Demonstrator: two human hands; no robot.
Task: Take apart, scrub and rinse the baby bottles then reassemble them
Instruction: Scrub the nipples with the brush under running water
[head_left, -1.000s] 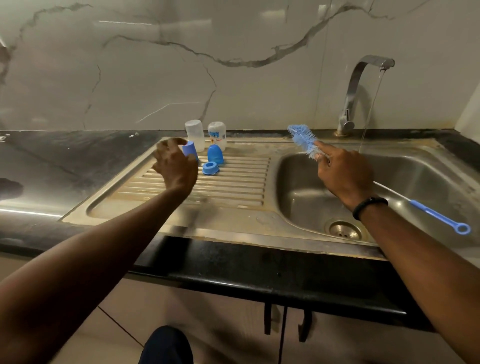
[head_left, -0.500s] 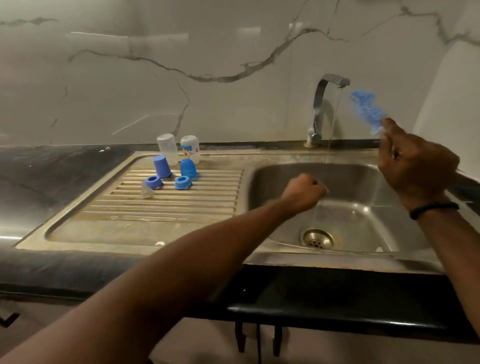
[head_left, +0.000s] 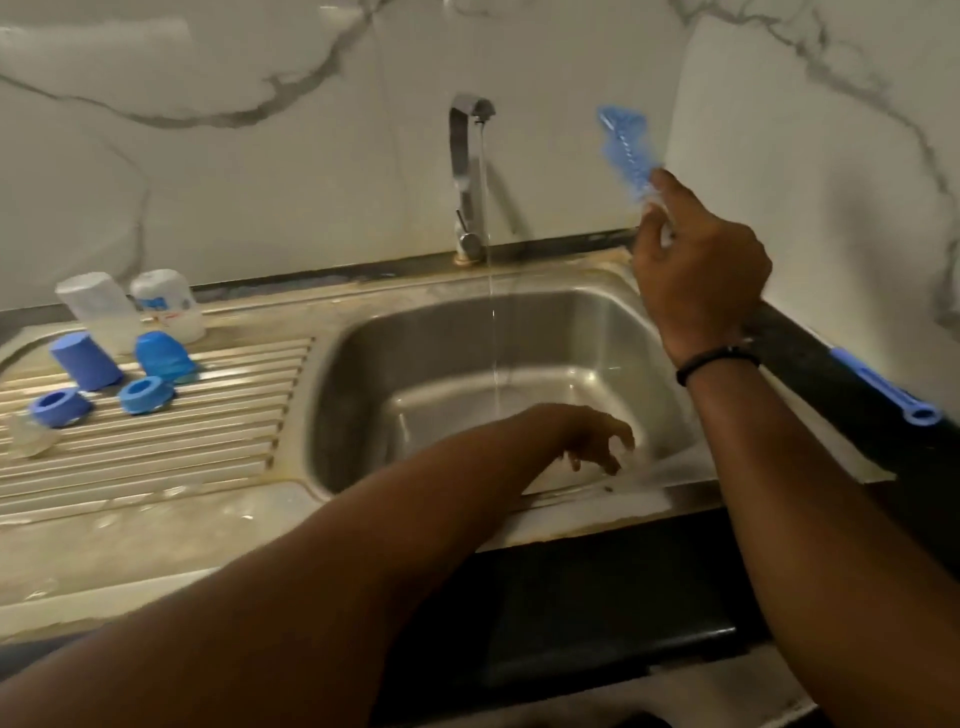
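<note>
Bottle parts sit well off the left hand's far side on the drainer: two upturned bottles (head_left: 130, 306), two blue caps (head_left: 85, 361), two blue rings (head_left: 147, 395), one clear teat (head_left: 28, 439). Left hand (head_left: 597, 436) has dropped from a fist beside the stream into the sink basin (head_left: 415, 338), fingers now loosely spread, holding nothing visible. Right hand (head_left: 698, 265) still grips the bottle brush (head_left: 626, 143) raised beside the running tap (head_left: 467, 171). Likely fetching the last teat to scrub.
</note>
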